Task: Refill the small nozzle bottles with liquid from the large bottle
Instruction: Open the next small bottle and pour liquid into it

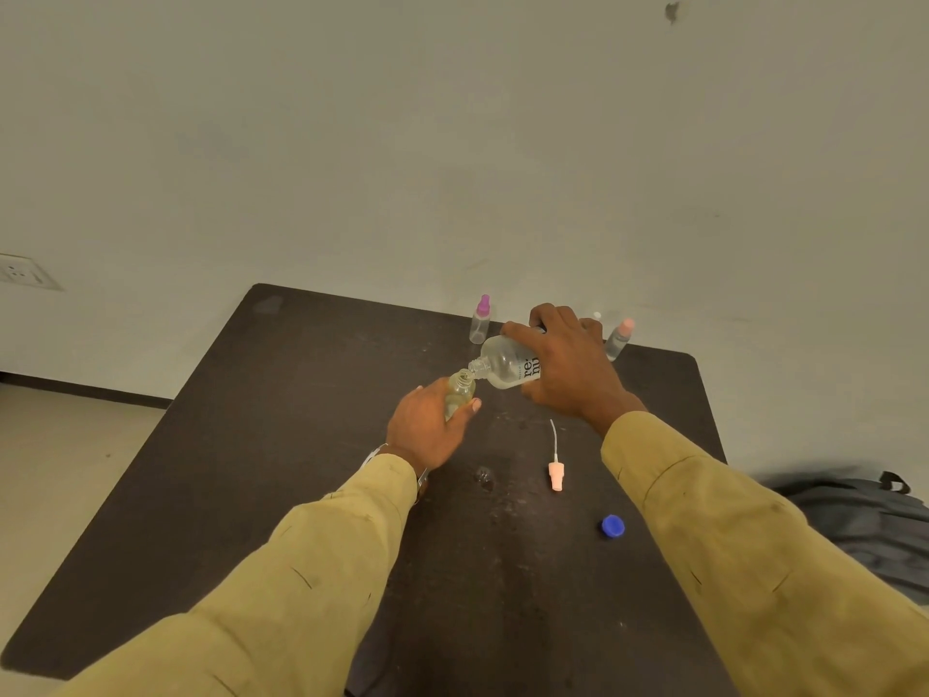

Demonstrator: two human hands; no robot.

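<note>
My right hand (568,364) grips the large clear bottle (505,362), tipped on its side with its open neck pointing left. Its mouth sits just over the open mouth of a small clear bottle (460,389), which my left hand (427,430) holds upright above the dark table (301,445). A peach spray nozzle (555,472) with its thin tube lies on the table between my arms. A blue cap (613,526) lies near my right sleeve. Two small bottles stand at the table's far edge: one with a purple nozzle (480,321) and one with a peach nozzle (619,339).
The table stands against a pale wall. A small wet patch (485,477) marks the table by my left wrist. A dark grey bag (869,525) lies off the table's right side. A wall socket (22,271) is at far left.
</note>
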